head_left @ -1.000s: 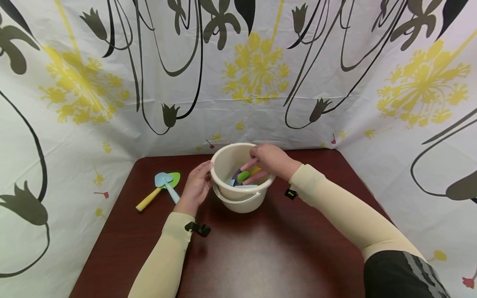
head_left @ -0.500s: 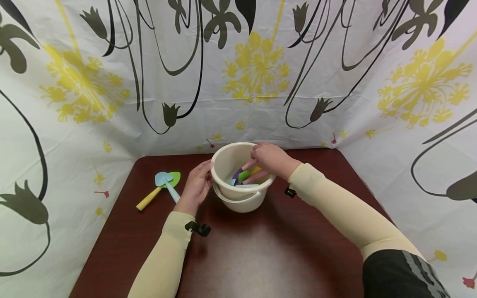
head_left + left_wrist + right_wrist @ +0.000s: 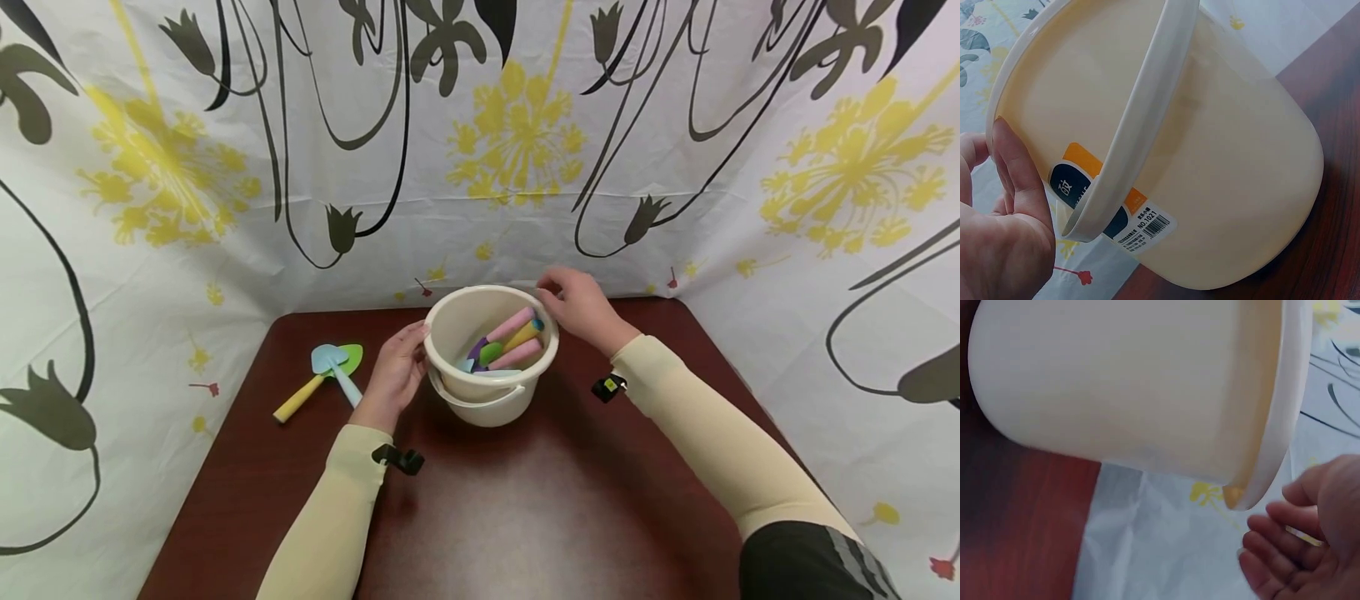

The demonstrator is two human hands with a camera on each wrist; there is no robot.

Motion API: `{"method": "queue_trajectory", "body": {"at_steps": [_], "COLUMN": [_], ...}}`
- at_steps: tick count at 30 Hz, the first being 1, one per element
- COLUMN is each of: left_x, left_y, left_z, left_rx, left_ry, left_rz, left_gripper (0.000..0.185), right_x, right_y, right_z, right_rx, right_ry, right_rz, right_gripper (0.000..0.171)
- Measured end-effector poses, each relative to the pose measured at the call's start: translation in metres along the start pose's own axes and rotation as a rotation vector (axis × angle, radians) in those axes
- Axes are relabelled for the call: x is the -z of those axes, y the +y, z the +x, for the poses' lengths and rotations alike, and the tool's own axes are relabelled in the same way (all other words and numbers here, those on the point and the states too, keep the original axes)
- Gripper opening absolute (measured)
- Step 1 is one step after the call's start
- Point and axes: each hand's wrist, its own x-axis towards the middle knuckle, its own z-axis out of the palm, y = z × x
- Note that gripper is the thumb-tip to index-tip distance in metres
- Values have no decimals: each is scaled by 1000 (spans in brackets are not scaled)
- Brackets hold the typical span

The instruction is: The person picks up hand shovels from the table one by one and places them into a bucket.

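Item one on my screen: a cream plastic bucket [image 3: 491, 367] standing upright on the dark brown desk [image 3: 525, 500], toward the desk's far edge and about midway between its left and right edges, with its bail handle [image 3: 480, 402] folded down against the near side. Contents, as far as I can see: several toy tools with pink handles [image 3: 513, 354], one yellow handle with a blue tip, plus green and purple blades. My left hand [image 3: 396, 375] rests against the bucket's left wall, fingers fairly straight and the thumb lying along the rim in the left wrist view; it steadies rather than clasps. My right hand [image 3: 581, 304] hovers just beside the far right rim, fingers loosely curled, holding nothing and apart from the rim in the right wrist view. Item two: two toy shovels [image 3: 330, 375], blue and green, lie crossed near the desk's far left corner.
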Motion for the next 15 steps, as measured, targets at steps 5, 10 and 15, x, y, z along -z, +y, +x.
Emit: {"method": "queue_trajectory", "body": {"at_steps": [5,10,15], "left_x": [-1,-2,-2], "left_y": [1,0,-1], "left_z": [0,0,0], "left_rx": [3,1,-2], "left_ry": [5,1,-1], "left_rz": [-2,-8,-16], "left_gripper": [32,31,31], "right_x": [-5,-13,-20], "right_y": [11,13,11], "right_z": [-16,-30,-37], "right_rx": [-223,-385,-456], "right_ry": [-11,-38,-22], "right_rz": [194,426,522], "right_gripper": [36,48,49]}}
